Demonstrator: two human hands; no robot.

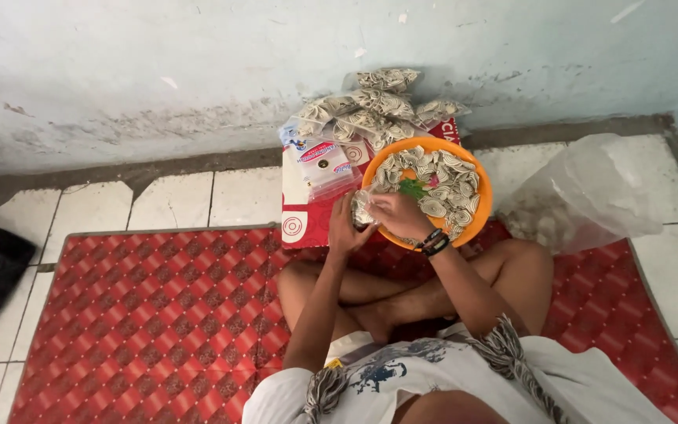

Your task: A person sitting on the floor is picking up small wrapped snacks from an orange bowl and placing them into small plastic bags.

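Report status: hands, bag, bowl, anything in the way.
Left hand and right hand both grip a small clear bag at the orange bowl rim. Bowl full of pale crackers. Filled packs piled behind; nothing blocking.

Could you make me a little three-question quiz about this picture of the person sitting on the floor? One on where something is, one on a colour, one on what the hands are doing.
1. Where do the filled packets lie?
A. Piled against the wall, behind the bowl
B. On the person's lap
C. On the black cloth at the left

2. What colour is the bowl of pale round pieces?
A. Blue
B. Orange
C. White

3. What are the hands doing?
A. Resting flat on the knees
B. Both lifting the large clear bag at the right
C. Together at the bowl's near edge, around a small clear packet

Answers: 1 A, the packets are heaped by the wall beyond the bowl. 2 B, its rim shows orange. 3 C, the left hand and right hand meet at the packet.
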